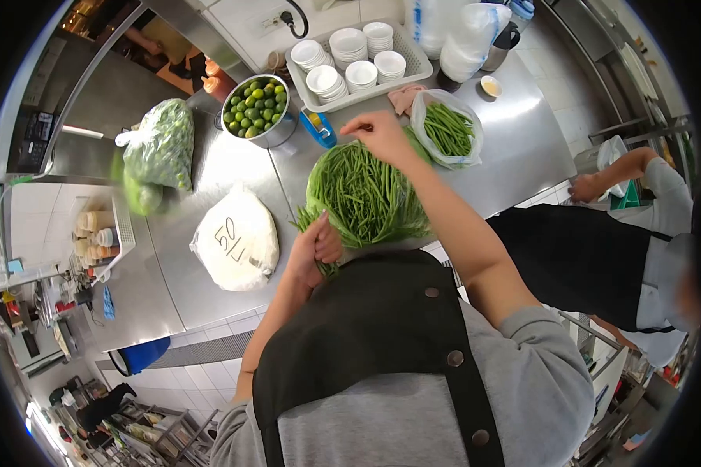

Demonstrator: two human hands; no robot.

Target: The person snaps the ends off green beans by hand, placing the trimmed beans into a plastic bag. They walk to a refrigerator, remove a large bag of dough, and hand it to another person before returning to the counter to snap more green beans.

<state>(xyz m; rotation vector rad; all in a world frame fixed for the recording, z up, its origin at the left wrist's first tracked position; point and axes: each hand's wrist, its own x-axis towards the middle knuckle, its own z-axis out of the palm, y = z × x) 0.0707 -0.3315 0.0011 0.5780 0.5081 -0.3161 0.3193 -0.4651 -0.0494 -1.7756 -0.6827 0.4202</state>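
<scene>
Long green beans [358,187] fill a large open green plastic bag on the steel table in front of me. My left hand [319,241] is closed around a bunch of green beans at the near left edge of that bag. Above the bag's far edge is my right hand [378,136], its fingers pinched together; what they hold, if anything, is too small to make out. A blue tool or holder with something yellow on it [319,130] lies just left of my right hand. Right of that hand, more green beans [448,128] sit in a smaller clear bag.
A metal pot of limes [255,109] and a white bag marked 50 [235,240] stand left. A tray of white cups [413,70] is at the back. A green-filled bag [163,144] lies far left. A co-worker in a black apron [576,257] stands right.
</scene>
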